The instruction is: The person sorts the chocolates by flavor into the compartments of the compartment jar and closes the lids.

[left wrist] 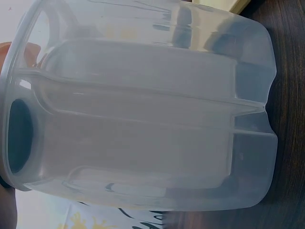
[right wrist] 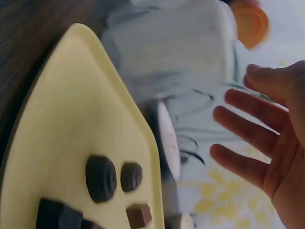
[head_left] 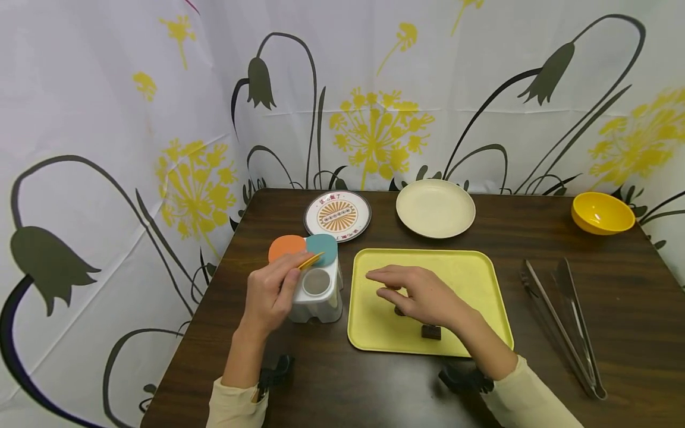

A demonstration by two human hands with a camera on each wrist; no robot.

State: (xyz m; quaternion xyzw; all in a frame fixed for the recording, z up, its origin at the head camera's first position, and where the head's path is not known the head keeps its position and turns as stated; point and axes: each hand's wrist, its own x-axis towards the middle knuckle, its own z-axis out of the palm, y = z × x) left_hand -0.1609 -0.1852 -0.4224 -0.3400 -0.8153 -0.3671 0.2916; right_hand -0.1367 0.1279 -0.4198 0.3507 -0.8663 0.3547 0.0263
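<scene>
My left hand [head_left: 267, 294] pinches a small yellow-orange lid [head_left: 310, 260], seen nearly edge-on, above a translucent plastic container [head_left: 317, 312]. The container's top has an orange lid [head_left: 286, 246], a teal lid [head_left: 322, 248] and an uncovered round opening [head_left: 316, 282]. Its clear walls [left wrist: 143, 143] fill the left wrist view. My right hand [head_left: 423, 295] hovers over the yellow tray [head_left: 369, 333] with fingers extended, holding nothing. Several dark chocolates [right wrist: 101, 179] lie on that tray; in the head view the right hand hides some, while one square chocolate [head_left: 431, 332] shows below it.
Behind the container lies a patterned white plate [head_left: 337, 217], with a cream plate [head_left: 436, 209] to its right. A yellow bowl [head_left: 603, 214] stands at the far right corner. Metal tongs [head_left: 567, 333] lie right of the tray. A flowered curtain [head_left: 460, 89] backs the dark wooden table [head_left: 374, 392].
</scene>
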